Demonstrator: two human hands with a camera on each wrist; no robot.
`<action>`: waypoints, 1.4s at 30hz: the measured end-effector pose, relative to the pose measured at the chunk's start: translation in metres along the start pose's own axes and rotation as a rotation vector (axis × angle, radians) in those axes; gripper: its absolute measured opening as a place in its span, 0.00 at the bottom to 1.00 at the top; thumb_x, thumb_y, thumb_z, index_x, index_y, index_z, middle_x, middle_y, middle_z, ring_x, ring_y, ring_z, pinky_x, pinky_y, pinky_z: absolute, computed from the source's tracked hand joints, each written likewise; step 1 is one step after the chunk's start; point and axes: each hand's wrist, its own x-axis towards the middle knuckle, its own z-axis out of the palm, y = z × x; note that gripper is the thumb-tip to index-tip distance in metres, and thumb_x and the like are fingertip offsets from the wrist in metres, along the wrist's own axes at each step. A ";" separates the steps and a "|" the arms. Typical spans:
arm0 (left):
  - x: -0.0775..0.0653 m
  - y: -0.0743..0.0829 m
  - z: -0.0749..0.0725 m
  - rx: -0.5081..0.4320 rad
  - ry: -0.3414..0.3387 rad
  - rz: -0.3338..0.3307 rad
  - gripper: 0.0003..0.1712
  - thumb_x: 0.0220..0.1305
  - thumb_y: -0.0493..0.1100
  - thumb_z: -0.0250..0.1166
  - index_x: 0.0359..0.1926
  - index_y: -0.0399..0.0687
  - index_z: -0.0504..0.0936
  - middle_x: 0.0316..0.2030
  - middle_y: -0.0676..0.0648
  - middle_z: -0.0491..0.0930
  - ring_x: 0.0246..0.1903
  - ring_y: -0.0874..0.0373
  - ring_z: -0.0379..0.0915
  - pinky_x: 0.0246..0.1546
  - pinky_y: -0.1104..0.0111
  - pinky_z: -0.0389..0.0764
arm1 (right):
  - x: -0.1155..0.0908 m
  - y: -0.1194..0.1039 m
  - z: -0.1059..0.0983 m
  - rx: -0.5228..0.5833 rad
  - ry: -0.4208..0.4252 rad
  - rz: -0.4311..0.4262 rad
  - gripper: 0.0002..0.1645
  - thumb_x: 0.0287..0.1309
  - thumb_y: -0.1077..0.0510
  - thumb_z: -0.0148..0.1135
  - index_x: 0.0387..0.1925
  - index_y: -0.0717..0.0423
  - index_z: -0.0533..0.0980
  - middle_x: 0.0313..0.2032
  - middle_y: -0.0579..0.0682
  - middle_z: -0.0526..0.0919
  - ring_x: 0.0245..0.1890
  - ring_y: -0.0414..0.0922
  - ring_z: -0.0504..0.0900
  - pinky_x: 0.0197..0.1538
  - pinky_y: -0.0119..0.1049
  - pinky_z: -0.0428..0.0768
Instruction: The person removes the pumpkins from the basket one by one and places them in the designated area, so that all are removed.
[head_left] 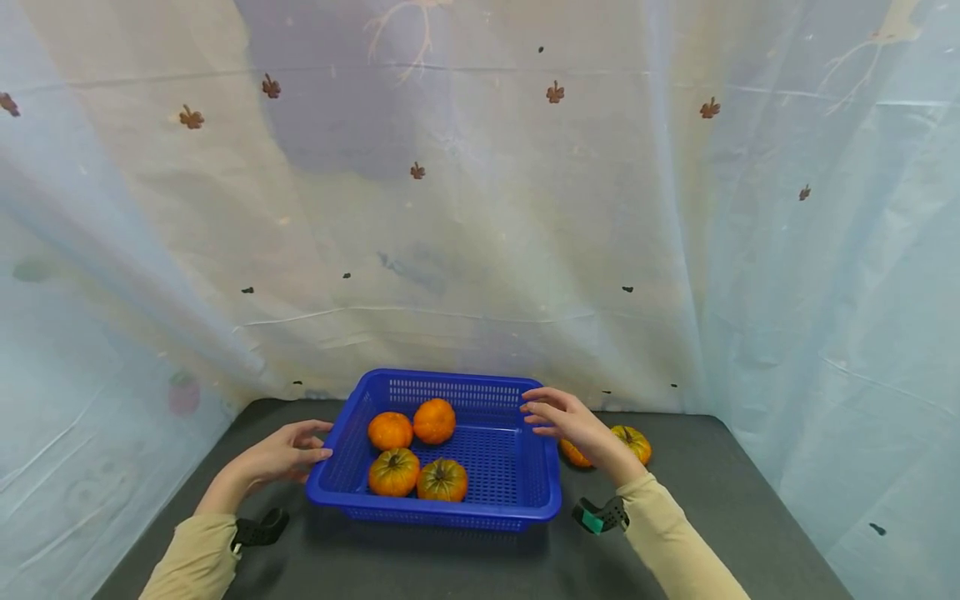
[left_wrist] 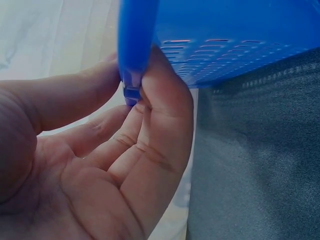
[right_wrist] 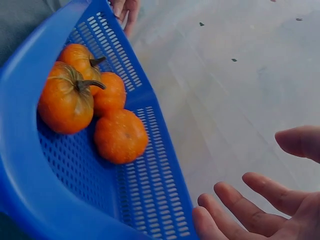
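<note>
Left fingers (left_wrist: 165, 105) pinch rim of blue basket (head_left: 495, 512), lower centre; right fingers (right_wrist: 272, 192) loose, rim contact unclear. I judge step as steadying; next calls for right grip.

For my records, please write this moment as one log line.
left hand: grips blue basket, left side | right hand: empty, near right side | in basket: four pumpkins | on table: two pumpkins, partly hidden

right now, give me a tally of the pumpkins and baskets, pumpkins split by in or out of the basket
Blue basket: 1
Pumpkins inside: 4
Pumpkins outside, partly hidden: 2
Total in view: 7
</note>
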 end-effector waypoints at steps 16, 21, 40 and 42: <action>-0.001 0.000 0.000 -0.006 -0.012 0.013 0.38 0.68 0.44 0.61 0.67 0.26 0.54 0.41 0.39 0.78 0.38 0.45 0.79 0.38 0.52 0.82 | 0.028 0.007 0.027 0.005 -0.117 0.102 0.27 0.70 0.51 0.52 0.63 0.62 0.66 0.57 0.62 0.74 0.56 0.56 0.75 0.59 0.53 0.70; -0.001 0.000 0.000 0.000 -0.003 0.000 0.38 0.68 0.45 0.61 0.67 0.27 0.54 0.41 0.39 0.78 0.38 0.45 0.80 0.37 0.53 0.82 | 0.037 0.010 0.035 -0.014 -0.166 0.117 0.27 0.70 0.50 0.52 0.63 0.62 0.67 0.56 0.60 0.75 0.54 0.55 0.76 0.58 0.51 0.72; 0.000 0.000 0.000 0.006 -0.009 -0.001 0.38 0.68 0.45 0.60 0.67 0.27 0.54 0.40 0.40 0.78 0.38 0.46 0.79 0.38 0.53 0.82 | 0.055 0.011 0.064 -0.029 -0.277 0.206 0.25 0.68 0.49 0.54 0.60 0.60 0.71 0.54 0.56 0.77 0.56 0.60 0.73 0.59 0.57 0.68; 0.000 0.001 0.000 0.012 -0.005 -0.002 0.38 0.68 0.45 0.60 0.67 0.27 0.54 0.40 0.40 0.78 0.38 0.46 0.80 0.38 0.53 0.82 | 0.056 0.010 0.065 -0.053 -0.315 0.218 0.26 0.68 0.49 0.55 0.61 0.59 0.71 0.54 0.55 0.77 0.57 0.60 0.73 0.60 0.58 0.67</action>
